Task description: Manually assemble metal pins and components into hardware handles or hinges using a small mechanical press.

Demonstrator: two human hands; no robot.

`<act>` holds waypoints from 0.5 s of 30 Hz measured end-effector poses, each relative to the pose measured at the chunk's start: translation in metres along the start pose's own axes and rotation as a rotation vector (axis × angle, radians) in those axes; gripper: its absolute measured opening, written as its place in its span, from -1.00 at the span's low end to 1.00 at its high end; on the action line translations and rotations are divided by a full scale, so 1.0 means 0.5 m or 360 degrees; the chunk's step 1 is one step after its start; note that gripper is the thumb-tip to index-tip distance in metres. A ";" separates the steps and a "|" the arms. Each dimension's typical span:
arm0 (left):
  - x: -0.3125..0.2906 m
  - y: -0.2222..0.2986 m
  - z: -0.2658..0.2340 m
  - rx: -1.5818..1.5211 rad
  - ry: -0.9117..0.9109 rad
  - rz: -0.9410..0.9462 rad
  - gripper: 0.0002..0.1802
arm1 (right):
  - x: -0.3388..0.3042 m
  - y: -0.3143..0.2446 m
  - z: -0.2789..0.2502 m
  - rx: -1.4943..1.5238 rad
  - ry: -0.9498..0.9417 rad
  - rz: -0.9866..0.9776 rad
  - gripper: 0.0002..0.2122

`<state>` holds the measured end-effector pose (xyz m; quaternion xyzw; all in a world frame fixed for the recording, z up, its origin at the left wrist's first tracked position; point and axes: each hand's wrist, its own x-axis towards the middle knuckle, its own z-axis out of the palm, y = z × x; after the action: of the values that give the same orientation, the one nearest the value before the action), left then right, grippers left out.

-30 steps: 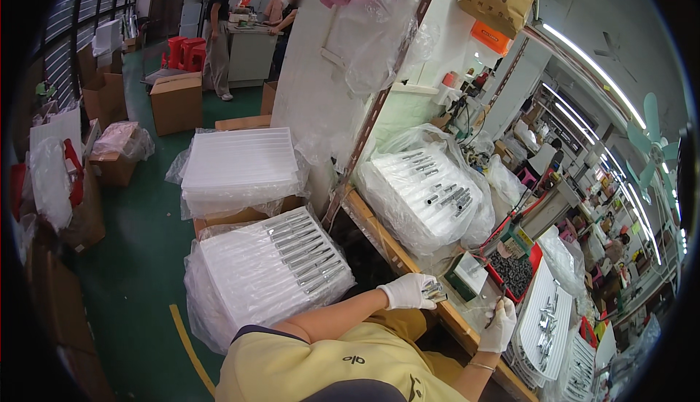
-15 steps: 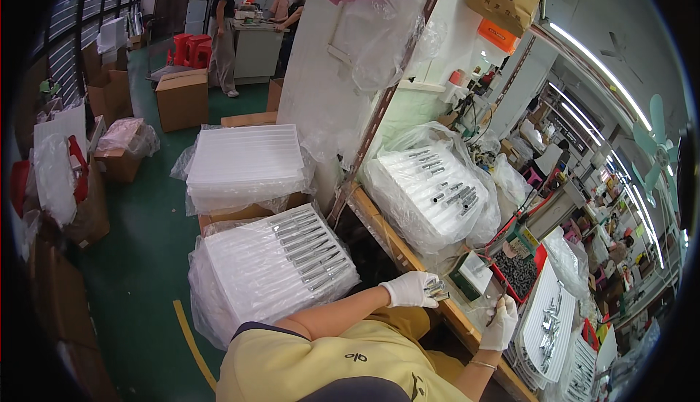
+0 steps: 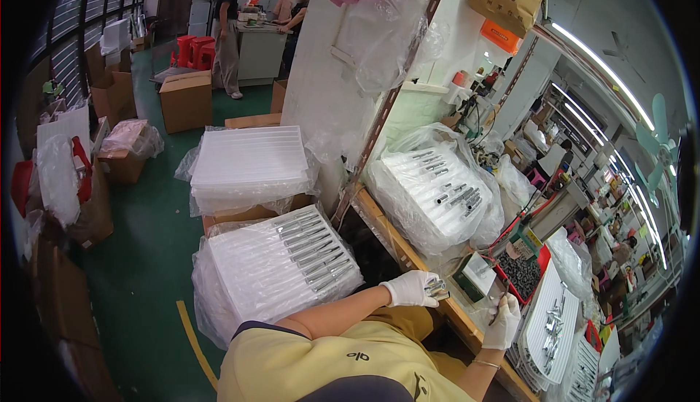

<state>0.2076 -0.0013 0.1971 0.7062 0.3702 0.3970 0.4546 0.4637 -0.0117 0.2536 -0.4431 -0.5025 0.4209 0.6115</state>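
My left hand (image 3: 411, 289), in a white glove, is closed around several short shiny metal tubes (image 3: 437, 289) at the wooden bench edge. My gloved right hand (image 3: 502, 327) is closed, fingertips up, on a thin dark stick-like piece (image 3: 504, 294) whose kind is too small to make out. Between and beyond the hands stands a small green box with a white top (image 3: 477, 273). A red tray (image 3: 543, 257) of small dark parts lies just past my right hand. To its right, a white ribbed foam tray (image 3: 531, 335) bears loose metal tubes.
Left of me, a plastic-wrapped foam tray (image 3: 240, 274) holds rows of metal tubes; stacked white trays (image 3: 248, 155) stand behind it. Another wrapped tray (image 3: 397, 187) of tubes sits on the bench beside a pillar (image 3: 321, 74). Cardboard boxes (image 3: 186, 101) and people (image 3: 228, 33) are farther back.
The view has shifted very slightly, moving the surroundings a little to the right. Both hands keep nearly the same pose and hold the same things.
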 end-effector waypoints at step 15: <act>-0.006 -0.025 0.000 0.0030 0.0096 0.0023 -0.59 | 0.011 0.019 -0.002 0.0061 -0.0053 -0.0021 -0.95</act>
<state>0.2044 0.0000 0.1849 0.7008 0.3822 0.4180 0.4337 0.4648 -0.0044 0.2458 -0.4211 -0.5073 0.4338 0.6141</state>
